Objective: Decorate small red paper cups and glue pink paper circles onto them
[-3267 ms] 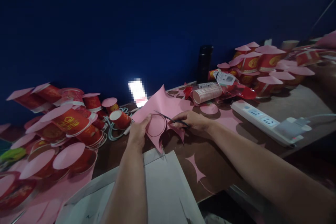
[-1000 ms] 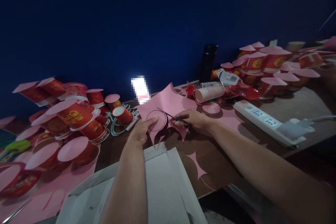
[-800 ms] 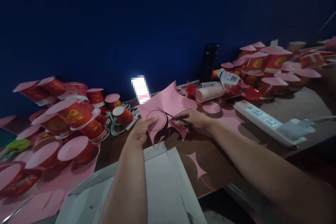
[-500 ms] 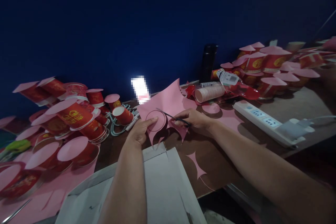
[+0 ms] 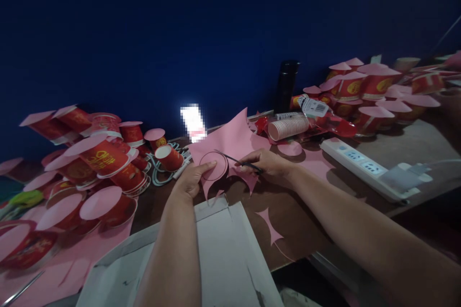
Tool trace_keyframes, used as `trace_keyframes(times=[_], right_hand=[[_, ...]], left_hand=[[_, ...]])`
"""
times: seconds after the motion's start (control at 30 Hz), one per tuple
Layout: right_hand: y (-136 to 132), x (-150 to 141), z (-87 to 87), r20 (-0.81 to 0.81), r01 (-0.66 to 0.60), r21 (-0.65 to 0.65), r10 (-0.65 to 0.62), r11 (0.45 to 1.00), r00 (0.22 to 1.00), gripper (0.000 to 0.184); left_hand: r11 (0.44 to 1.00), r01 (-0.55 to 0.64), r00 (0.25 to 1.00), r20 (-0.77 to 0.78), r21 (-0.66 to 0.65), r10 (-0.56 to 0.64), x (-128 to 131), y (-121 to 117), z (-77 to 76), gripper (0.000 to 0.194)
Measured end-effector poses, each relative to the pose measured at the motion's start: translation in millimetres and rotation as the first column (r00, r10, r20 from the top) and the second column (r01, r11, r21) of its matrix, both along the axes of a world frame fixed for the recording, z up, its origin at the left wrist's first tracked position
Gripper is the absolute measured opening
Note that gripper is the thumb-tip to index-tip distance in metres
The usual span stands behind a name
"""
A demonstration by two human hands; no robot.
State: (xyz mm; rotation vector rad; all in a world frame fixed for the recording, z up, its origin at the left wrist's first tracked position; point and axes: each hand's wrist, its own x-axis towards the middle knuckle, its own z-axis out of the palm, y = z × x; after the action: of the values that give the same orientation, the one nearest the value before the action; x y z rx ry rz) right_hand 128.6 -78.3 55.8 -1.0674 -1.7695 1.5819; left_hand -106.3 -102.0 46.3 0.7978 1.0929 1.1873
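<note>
My left hand (image 5: 192, 180) pinches a pink paper sheet (image 5: 234, 141) that bears a drawn dark circle (image 5: 213, 166), thumb resting on the circle's left side. My right hand (image 5: 268, 162) is closed round black scissors (image 5: 236, 160), whose blades lie along the circle's right edge. The sheet is held just above the brown table, with jagged cut corners hanging below the circle. A pink offcut (image 5: 269, 224) lies on the table under my right forearm.
Red paper cups with pink round lids (image 5: 97, 158) pile up at left and at the far right (image 5: 367, 86). A sleeve of stacked cups (image 5: 288, 127), a white power strip (image 5: 363, 168), a black flask (image 5: 286, 84) and an open white box (image 5: 216, 254) surround the hands.
Since the earliest frame my left hand has turned the sheet, bringing the circle higher and further left. Over the last second both hands and the scissors barely move.
</note>
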Motion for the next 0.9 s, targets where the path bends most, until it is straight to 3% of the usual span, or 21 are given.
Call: trace_keyframes(times=[0.3,0.9], right_hand=[[12.9,3.9,-13.8,-0.069,-0.101,-0.010,0.100,0.995,0.993,0.050],[15.3,3.6,-15.4,-0.039,-0.051,-0.006,0.051,0.999,0.998,0.051]], left_hand=[[1.000,-0.018,1.000,-0.025,-0.020,0.017,-1.1,-1.1,3.3,0.040],[0.999,0.027,1.000,-0.009,-0.019,-0.027,-6.1,1.7,0.6,0.044]])
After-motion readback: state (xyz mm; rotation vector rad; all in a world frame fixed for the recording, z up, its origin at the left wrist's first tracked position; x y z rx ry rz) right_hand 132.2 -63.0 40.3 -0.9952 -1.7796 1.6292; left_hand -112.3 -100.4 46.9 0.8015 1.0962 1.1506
